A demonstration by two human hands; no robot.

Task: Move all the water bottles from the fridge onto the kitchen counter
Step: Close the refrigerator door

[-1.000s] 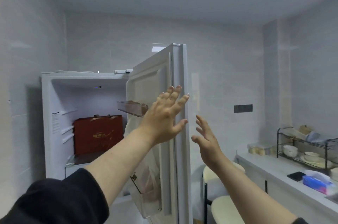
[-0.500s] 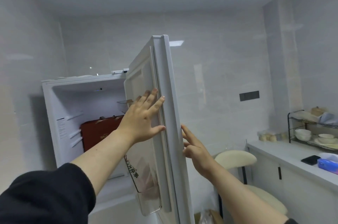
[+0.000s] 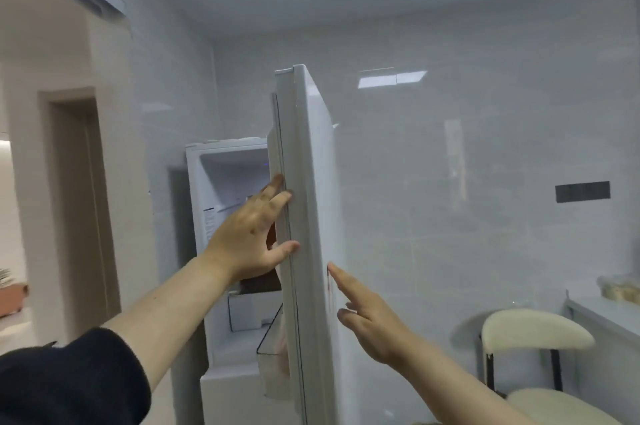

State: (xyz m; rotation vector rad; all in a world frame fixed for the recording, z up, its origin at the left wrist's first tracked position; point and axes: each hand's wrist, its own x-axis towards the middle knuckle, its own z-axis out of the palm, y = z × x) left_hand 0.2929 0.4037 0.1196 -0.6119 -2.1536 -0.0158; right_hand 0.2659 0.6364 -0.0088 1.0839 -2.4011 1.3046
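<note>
The white fridge [image 3: 221, 182] stands open against the back wall. Its upper door [image 3: 311, 216] is swung out toward me and I see it almost edge-on. My left hand [image 3: 252, 237] lies flat with spread fingers on the door's inner edge, holding nothing. My right hand [image 3: 367, 317] is open, its fingertips at the door's outer face. A clear door bin [image 3: 273, 338] hangs low on the door's inner side. No water bottle shows; the door and my left hand hide most of the fridge's inside.
The kitchen counter [image 3: 602, 317] runs along the right edge, with a container [image 3: 620, 289] on it. Two cream stools [image 3: 533, 331] stand below it. A dark wall switch [image 3: 581, 191] sits on the tiled wall. A doorway [image 3: 79, 202] opens at the left.
The view has swung left, bringing a doorway into sight and pushing the counter to the edge. The door now shows edge-on, covering more of the fridge's inside. Both hands stay at the door.
</note>
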